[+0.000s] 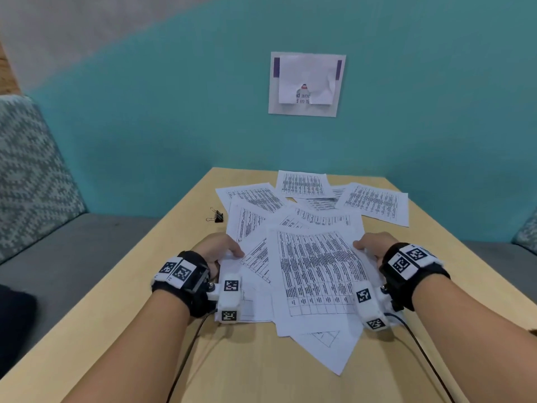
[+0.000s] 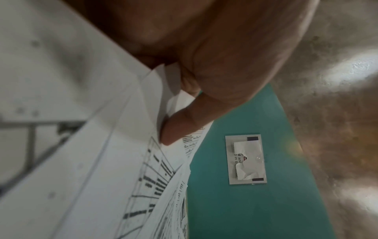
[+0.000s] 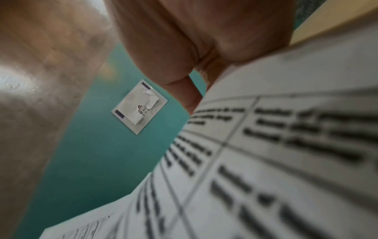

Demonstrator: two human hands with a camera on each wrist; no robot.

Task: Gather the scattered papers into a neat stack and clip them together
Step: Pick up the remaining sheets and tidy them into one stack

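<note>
Several printed white sheets lie overlapping on a light wooden table [image 1: 255, 362]. The near pile of papers [image 1: 313, 274] sits fanned and askew between my hands. My left hand [image 1: 225, 248] holds the pile's left edge, its thumb [image 2: 178, 129] lying on top of the papers [image 2: 92, 161]. My right hand [image 1: 370, 245] holds the right edge; its thumb [image 3: 182, 95] reaches over the top sheet [image 3: 266, 153]. The other fingers of both hands are hidden under the paper. A black binder clip [image 1: 215, 215] lies on the table, left of the papers and beyond my left hand.
More loose sheets lie farther back: one at the far right [image 1: 374, 203], one at the far middle [image 1: 303, 184], one at the far left [image 1: 252, 196]. A grey sofa with a patterned cushion [image 1: 32, 175] runs along the left. A notice [image 1: 306, 82] hangs on the teal wall.
</note>
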